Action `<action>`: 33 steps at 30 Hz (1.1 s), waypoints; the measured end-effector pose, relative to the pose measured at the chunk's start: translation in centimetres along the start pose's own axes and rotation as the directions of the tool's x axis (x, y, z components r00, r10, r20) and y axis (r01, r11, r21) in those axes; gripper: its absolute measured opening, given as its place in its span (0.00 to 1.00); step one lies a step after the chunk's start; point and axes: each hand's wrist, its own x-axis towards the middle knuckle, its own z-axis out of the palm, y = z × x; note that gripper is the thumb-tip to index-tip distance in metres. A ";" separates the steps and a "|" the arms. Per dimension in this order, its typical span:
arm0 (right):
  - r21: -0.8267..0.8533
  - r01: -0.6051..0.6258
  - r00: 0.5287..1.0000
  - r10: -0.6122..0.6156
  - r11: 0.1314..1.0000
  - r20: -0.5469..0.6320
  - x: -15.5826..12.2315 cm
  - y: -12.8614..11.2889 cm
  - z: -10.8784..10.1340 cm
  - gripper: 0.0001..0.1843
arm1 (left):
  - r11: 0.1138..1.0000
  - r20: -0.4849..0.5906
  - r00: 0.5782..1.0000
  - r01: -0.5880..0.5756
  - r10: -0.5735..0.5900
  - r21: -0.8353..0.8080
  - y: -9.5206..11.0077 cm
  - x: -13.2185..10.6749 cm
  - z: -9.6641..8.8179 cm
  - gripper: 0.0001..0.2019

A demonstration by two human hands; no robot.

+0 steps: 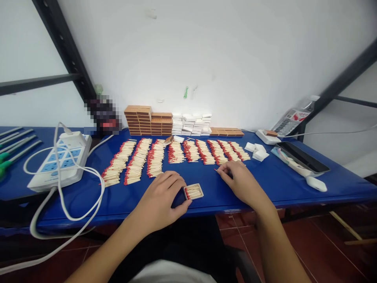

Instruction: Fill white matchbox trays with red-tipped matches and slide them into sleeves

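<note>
My left hand (161, 198) is closed on the left end of a small white matchbox tray (202, 190), near the table's front edge. Red-headed matches (193, 192) lie side by side inside it. To the right, my right hand (240, 179) pinches a match (216, 169) whose red head pokes out from the fingertips. Beyond both hands, rows of piled matches (136, 162) stretch across the blue table (191, 171). A loose brown matchbox (169, 140) and a white tray (178, 139) rest at the back of these rows.
Along the wall stand stacked brown matchboxes (138, 121) and white trays (193, 125). More white trays (259, 152) lie at right, near a dark open case (302, 157), a white earphone case (316, 184) and a tilted bottle (296, 116). A power strip (60, 161) with looped cables occupies the left.
</note>
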 end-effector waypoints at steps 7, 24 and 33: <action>-0.102 0.090 0.994 -0.095 0.991 -0.046 0.7 0.0 0.4 0.11 | 1.000 0.009 1.000 0.003 -0.003 -0.008 0.0 0.0 0.0 0.11; -0.111 0.251 0.968 -0.253 0.962 -0.003 2.8 -0.1 1.1 0.09 | 1.000 0.000 1.000 -0.006 0.006 -0.003 0.0 0.0 0.1 0.11; -0.147 0.228 0.967 -0.242 0.963 -0.082 2.7 0.6 1.6 0.07 | 1.000 0.004 1.000 -0.005 0.005 -0.010 0.0 0.1 0.0 0.11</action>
